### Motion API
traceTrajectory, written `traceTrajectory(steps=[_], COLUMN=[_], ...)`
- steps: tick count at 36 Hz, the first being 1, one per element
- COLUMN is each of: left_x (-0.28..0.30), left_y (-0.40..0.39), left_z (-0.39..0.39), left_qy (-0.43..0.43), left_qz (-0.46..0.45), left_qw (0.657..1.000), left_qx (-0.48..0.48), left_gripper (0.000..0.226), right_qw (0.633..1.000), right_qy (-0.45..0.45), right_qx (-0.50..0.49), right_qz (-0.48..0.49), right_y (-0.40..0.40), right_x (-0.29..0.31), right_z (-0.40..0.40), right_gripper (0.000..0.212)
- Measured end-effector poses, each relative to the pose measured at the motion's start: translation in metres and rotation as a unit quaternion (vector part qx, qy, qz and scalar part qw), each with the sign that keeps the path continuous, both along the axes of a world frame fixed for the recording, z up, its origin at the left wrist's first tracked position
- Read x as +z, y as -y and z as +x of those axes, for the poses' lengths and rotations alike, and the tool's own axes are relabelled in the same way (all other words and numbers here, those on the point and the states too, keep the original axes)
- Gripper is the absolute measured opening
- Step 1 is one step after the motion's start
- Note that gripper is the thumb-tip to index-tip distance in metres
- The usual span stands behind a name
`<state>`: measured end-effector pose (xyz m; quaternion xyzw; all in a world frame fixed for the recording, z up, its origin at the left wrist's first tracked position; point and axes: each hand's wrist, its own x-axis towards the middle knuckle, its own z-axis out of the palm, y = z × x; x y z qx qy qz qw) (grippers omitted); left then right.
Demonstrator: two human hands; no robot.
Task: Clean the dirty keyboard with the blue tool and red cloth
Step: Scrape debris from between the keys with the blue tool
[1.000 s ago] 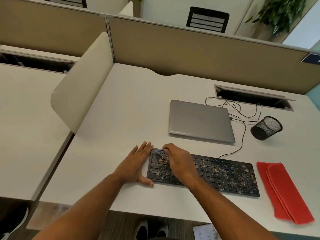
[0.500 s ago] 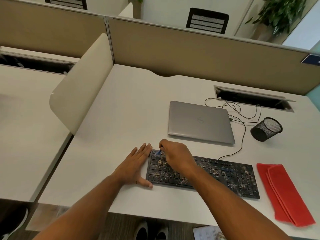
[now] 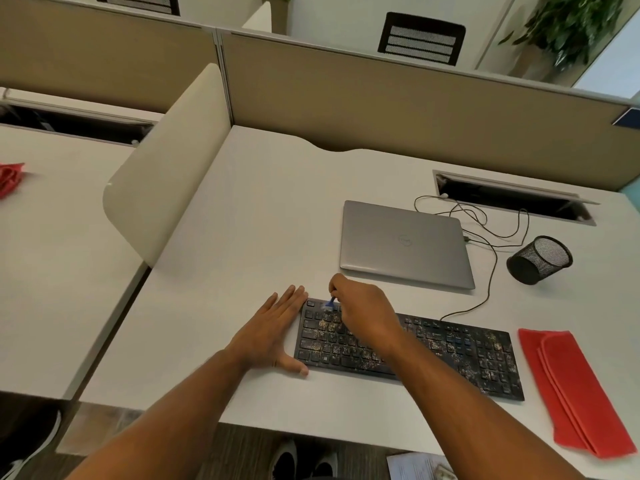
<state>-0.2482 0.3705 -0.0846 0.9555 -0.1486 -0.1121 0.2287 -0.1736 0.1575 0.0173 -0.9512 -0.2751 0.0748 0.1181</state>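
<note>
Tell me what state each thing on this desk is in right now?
keyboard: dirty, speckled with crumbs.
blue tool: held by the right hand, tip on the keyboard's far left corner.
left hand: flat and open, bracing the keyboard's left edge.
red cloth: folded, unused, lying right of the keyboard.
laptop: closed.
mesh cup: tipped on its side.

Closed grey laptop point(image 3: 405, 244) on desk point(image 3: 259, 209), tipped black mesh cup point(image 3: 540, 259) to its right, cables point(image 3: 485, 223) between, paper point(image 3: 415, 466) below.
</note>
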Motion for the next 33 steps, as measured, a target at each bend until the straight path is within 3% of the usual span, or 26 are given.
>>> traceTrajectory(steps=[7, 16, 23, 30, 33], left_x=[-0.001, -0.001, 0.0, -0.001, -0.001], left_y=[0.0, 0.0, 0.0, 0.001, 0.001], left_z=[0.001, 0.001, 0.0, 0.0, 0.0], left_qy=[0.004, -0.002, 0.002, 0.004, 0.004], left_qz=[0.001, -0.002, -0.001, -0.003, -0.002], left_qw=[1.0, 1.0, 1.0, 1.0, 1.0], left_qx=[0.001, 0.003, 0.002, 0.005, 0.005], left_gripper=[0.147, 0.147, 0.147, 0.148, 0.147], right_qw=[0.997, 1.0, 0.994, 0.999, 0.998], right_qy=[-0.005, 0.007, -0.017, -0.027, -0.031], right_qx=[-0.04, -0.014, -0.068, -0.004, -0.008], right_qz=[0.065, -0.014, 0.079, 0.027, 0.05], right_y=[0.0, 0.015, 0.011, 0.017, 0.02], right_x=[0.006, 0.001, 0.005, -0.005, -0.001], right_z=[0.008, 0.004, 0.001, -0.022, -0.022], right_gripper=[0.006, 0.018, 0.01, 0.015, 0.015])
